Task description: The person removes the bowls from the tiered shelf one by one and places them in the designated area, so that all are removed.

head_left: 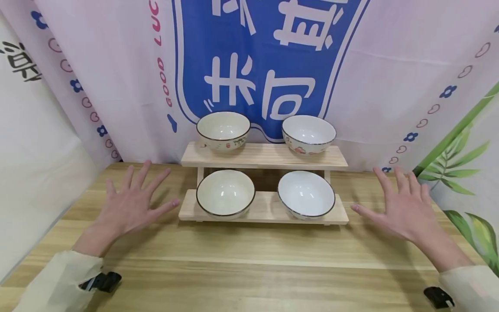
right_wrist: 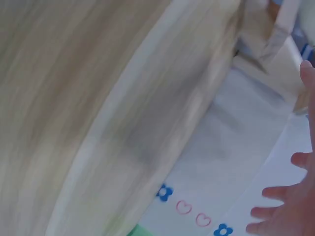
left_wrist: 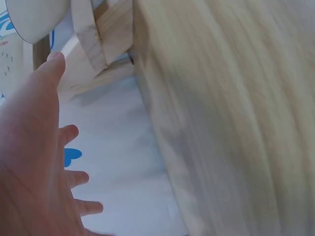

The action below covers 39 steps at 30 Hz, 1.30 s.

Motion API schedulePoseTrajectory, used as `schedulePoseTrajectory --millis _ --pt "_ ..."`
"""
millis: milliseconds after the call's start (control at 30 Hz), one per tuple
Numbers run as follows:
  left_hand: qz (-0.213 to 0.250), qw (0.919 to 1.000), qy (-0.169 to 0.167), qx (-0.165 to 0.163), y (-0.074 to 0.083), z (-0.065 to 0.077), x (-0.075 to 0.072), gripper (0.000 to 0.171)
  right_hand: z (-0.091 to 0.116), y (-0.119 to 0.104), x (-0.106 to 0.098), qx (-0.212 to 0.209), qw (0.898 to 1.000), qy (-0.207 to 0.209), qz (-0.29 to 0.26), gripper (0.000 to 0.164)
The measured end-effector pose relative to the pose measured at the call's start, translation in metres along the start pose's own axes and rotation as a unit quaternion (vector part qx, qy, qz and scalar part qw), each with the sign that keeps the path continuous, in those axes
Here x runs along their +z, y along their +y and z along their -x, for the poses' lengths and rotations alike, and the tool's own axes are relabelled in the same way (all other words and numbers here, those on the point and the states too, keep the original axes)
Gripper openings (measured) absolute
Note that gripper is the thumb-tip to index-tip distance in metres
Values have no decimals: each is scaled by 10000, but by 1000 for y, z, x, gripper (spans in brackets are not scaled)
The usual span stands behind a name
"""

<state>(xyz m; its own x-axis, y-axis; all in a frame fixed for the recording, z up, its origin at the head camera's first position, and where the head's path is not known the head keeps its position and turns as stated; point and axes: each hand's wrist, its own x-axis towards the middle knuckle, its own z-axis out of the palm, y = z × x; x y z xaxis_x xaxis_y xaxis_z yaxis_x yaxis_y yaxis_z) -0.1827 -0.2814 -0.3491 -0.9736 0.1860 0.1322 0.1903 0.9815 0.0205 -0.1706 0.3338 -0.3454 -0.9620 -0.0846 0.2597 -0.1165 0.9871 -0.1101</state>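
In the head view a two-tier wooden rack [head_left: 257, 208] stands at the table's back, bearing several bowls. On its upper shelf are a cream bowl [head_left: 223, 132] with a dark rim and a white bowl [head_left: 309, 135] with red flowers. The lower shelf carries another cream bowl [head_left: 226, 193] and another white bowl [head_left: 306, 193]. My left hand [head_left: 130, 206] is spread to the left of the rack, touching no bowl. To the right of it, my right hand [head_left: 407, 206] is likewise spread, apart from the rack and holding nothing.
A wooden table [head_left: 249, 264] lies under everything. Behind the rack hangs a pink-white curtain [head_left: 390, 86] with a blue panel [head_left: 257, 69] and white characters. White cloth [head_left: 35, 151] stands at the left; printed green leaves [head_left: 452, 164] appear at the right.
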Motion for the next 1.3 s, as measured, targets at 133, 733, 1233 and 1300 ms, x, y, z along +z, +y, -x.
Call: schedulePoseTrajectory --millis 133,733,1233,1300 --pt "245 9996 -32 97 7 2 -6 93 3 -21 -6 -177 9942 397 -982 110" --pt "2785 9584 -339 532 38 4 -7 92 10 -107 -11 -90 9074 -726 -4138 103" --pt "3865 9160 -890 611 42 0 6 94 2 -130 4 435 8751 -1072 -4699 131" --pt "3921 9130 -948 603 43 -1 7 92 2 -131 5 492 8729 -1080 -4732 134"
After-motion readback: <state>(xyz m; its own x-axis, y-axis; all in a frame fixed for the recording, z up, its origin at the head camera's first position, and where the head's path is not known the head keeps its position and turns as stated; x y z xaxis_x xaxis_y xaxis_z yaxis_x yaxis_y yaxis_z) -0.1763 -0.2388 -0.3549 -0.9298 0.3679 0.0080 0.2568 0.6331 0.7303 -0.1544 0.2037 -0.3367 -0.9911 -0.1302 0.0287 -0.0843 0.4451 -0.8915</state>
